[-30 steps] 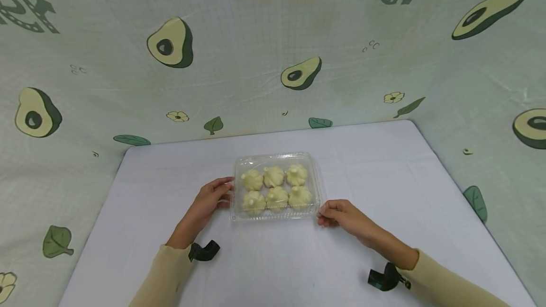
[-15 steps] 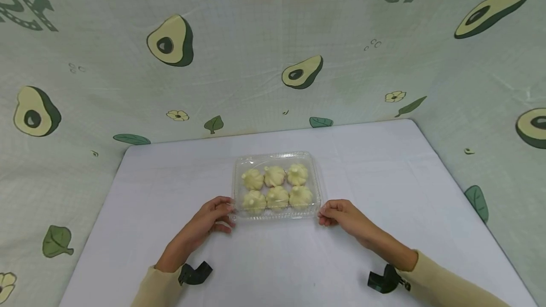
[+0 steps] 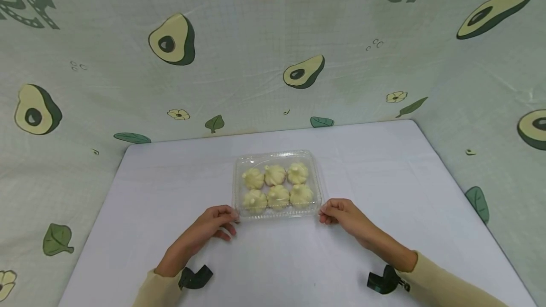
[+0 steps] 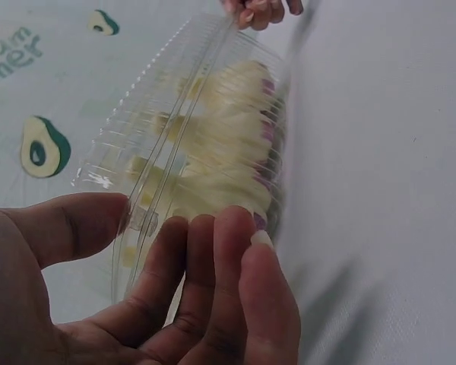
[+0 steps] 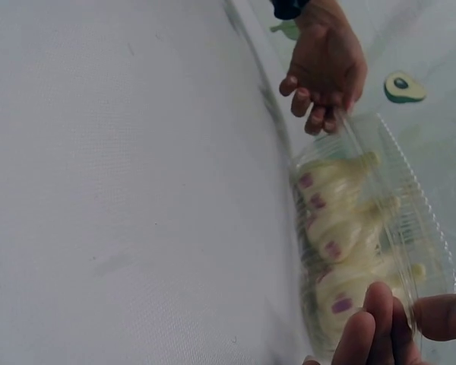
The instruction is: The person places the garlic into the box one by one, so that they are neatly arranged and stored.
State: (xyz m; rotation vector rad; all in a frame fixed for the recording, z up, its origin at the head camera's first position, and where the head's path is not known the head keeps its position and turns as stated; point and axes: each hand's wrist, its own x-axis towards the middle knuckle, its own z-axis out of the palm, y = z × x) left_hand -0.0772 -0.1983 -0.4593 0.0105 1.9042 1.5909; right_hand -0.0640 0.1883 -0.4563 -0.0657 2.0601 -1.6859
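A clear plastic clamshell container [image 3: 278, 156] lies on the table with its lid down. Inside are two rows of pale yellow garlic bulbs [image 3: 278, 197], whose undersides show purple patches in the wrist views. My left hand [image 3: 215, 224] is at the container's front left corner, its thumb and a finger pinching the rim there. The other fingers of that hand are bent beside the container's front wall. At the front right corner, my right hand [image 3: 344, 217] pinches the rim between thumb and fingers, as the right wrist view also shows.
The container rests on a white-covered table [image 3: 375, 165]. Behind and beside it hangs a cloth [image 3: 239, 27] printed with avocados and leaves. Dark wrist mounts [image 3: 195, 277] stick out below both hands.
My left hand has slid from the container's left side down to its front left corner and now pinches the rim there. My right hand and the container have stayed in place.
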